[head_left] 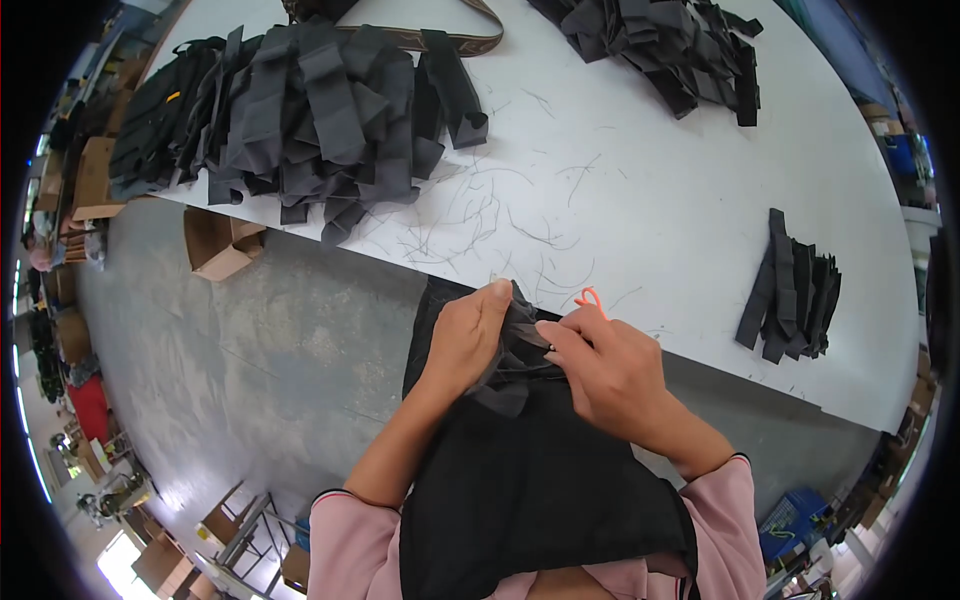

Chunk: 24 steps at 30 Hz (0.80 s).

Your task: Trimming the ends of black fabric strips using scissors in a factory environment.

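Note:
At the table's near edge my left hand (468,335) is closed on dark fabric strips (505,385), thumb pointing up. The strips bunch over my black apron (540,470). Close beside it on the right, my right hand (610,370) is closed too, fingertips pinched against the fabric. An orange loop (591,298) sticks out above its fingers; it looks like the handle of small thread snips, the rest mostly hidden in the hand. Where the fingertips meet the strips, I cannot make out the detail.
On the white table (640,200) lie cut threads (480,215), a large heap of black strips (320,110) at left, another heap (670,45) at the back and a small bundle (790,290) at right. A cardboard box (220,245) stands on the floor (270,340).

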{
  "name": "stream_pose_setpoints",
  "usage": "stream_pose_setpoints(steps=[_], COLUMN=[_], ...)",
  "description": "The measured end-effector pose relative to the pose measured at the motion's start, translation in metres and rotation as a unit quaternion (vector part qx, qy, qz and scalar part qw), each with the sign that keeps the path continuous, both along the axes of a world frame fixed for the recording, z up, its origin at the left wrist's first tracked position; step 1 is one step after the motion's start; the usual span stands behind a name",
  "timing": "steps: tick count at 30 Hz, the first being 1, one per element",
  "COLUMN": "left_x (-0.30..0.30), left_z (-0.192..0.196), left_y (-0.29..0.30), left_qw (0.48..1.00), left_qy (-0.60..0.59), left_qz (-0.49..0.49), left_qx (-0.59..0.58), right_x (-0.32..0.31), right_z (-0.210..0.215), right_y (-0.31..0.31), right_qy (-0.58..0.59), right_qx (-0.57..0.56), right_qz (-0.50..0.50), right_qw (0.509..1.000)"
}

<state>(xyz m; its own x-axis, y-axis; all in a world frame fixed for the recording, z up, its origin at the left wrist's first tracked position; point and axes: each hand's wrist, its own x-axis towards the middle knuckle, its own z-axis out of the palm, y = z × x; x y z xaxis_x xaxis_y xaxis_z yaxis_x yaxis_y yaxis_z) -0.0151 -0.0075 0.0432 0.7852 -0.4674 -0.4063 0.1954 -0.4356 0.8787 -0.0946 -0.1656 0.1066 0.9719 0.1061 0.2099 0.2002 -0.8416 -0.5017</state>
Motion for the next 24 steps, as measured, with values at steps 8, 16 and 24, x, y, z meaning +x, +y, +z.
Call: stream_pose_setpoints(steps=[8,16,24], left_x=[0.005,0.007,0.006], left_z=[0.0,0.004,0.007], left_y=[0.011,0.019,0.018], left_qw=[0.985,0.975,0.971], left_qy=[0.118,0.172,0.202], left_qz=[-0.018,-0.044,-0.041], left_qx=[-0.128,-0.135,-0.122], right_x=[0.009,0.019,0.034], right_z=[-0.016,-0.006,0.001], right_y=[-0.012,-0.017,-0.012], right_qy=[0.06,0.005,-0.008], right_qx=[0.152,0.019,-0.043], right_qz=[-0.009,0.131,0.214], right_qw=[0.986,0.991,0.976])
